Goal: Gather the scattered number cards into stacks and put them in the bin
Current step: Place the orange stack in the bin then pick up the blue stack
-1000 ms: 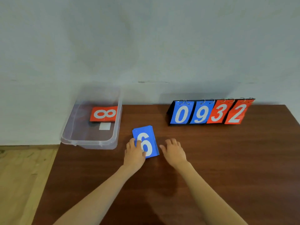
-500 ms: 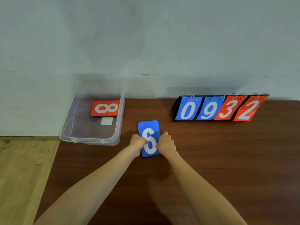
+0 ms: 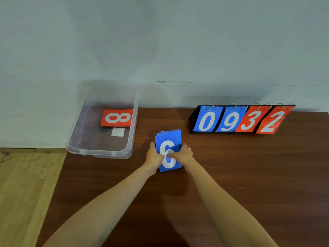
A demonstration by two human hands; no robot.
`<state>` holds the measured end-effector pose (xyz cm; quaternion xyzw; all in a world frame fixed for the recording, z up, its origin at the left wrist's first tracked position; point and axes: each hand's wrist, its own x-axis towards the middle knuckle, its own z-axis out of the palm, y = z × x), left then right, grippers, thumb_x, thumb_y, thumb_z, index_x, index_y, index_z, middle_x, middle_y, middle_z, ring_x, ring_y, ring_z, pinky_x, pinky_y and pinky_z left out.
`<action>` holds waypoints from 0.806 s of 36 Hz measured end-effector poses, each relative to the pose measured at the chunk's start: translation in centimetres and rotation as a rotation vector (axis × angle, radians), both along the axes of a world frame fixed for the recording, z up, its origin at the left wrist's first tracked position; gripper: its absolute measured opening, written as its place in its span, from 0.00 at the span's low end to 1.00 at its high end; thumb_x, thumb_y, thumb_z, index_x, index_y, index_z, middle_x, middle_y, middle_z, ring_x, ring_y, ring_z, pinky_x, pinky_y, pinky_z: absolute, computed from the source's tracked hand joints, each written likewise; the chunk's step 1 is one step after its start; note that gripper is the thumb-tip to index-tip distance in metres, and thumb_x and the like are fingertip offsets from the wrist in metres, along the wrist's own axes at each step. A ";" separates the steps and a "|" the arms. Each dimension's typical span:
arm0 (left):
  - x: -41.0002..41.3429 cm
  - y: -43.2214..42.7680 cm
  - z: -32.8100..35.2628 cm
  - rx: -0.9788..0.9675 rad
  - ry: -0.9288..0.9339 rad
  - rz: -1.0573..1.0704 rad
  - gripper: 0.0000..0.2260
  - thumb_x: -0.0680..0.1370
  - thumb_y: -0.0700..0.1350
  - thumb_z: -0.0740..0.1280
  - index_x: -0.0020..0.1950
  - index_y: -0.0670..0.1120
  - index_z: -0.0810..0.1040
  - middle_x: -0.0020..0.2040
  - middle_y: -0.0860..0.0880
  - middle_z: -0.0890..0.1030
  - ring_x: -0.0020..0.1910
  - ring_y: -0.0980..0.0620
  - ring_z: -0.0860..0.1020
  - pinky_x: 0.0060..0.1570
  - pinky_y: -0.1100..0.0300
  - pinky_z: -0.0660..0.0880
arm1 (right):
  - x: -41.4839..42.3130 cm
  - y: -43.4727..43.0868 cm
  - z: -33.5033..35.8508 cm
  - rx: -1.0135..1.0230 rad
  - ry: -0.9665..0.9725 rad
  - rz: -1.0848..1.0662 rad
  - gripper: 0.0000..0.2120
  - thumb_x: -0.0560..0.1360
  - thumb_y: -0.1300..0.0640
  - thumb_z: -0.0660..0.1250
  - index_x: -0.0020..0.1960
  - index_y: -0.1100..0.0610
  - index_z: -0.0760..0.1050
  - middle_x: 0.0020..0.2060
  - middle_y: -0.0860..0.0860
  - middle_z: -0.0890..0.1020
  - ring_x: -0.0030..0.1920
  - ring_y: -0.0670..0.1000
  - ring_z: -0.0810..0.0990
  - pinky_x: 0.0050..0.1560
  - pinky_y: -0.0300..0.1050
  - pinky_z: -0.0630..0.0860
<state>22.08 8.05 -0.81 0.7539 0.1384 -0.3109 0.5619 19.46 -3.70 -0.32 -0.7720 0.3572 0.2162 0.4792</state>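
Left grip [image 3: 154, 155] clamped on left edge of blue stack [image 3: 168, 138], thumb on top face. Right grip [image 3: 184, 153] clamped on right edge, thumb across white 6. Stack sits between both grips; resting on tabletop [image 3: 231, 175] or lifted, cannot tell. Clear bin [image 3: 99, 154] beyond left grip, to its left; red stack [image 3: 116, 118] showing 8 lies inside. Scoreboard [image 3: 242, 120] reading 0932 stands beyond right grip, to its right.

One head-worn view — angled forward and down, close over the table [image 3: 249, 175].
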 end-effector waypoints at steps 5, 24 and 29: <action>-0.6 0.5 0.8 -0.090 -0.094 0.026 0.22 0.75 0.31 0.65 0.65 0.44 0.63 0.62 0.45 0.74 0.56 0.52 0.75 0.51 0.61 0.75 | -0.4 -0.8 1.0 -0.004 -0.255 0.110 0.14 0.74 0.58 0.68 0.56 0.56 0.66 0.53 0.52 0.77 0.51 0.51 0.78 0.47 0.45 0.77; -0.4 0.4 1.7 0.725 -0.779 -0.738 0.22 0.77 0.43 0.65 0.70 0.44 0.62 0.68 0.44 0.66 0.67 0.48 0.64 0.60 0.58 0.70 | -1.5 -0.2 1.8 -0.961 -0.223 0.805 0.19 0.77 0.60 0.60 0.67 0.57 0.61 0.65 0.55 0.68 0.68 0.56 0.64 0.72 0.60 0.53; -0.5 0.3 2.4 0.776 -0.735 -0.795 0.24 0.77 0.42 0.66 0.70 0.44 0.61 0.68 0.43 0.65 0.67 0.47 0.63 0.58 0.57 0.72 | -2.0 -0.4 2.7 -0.855 -0.179 0.764 0.21 0.77 0.60 0.63 0.68 0.57 0.60 0.65 0.55 0.68 0.65 0.55 0.67 0.60 0.50 0.72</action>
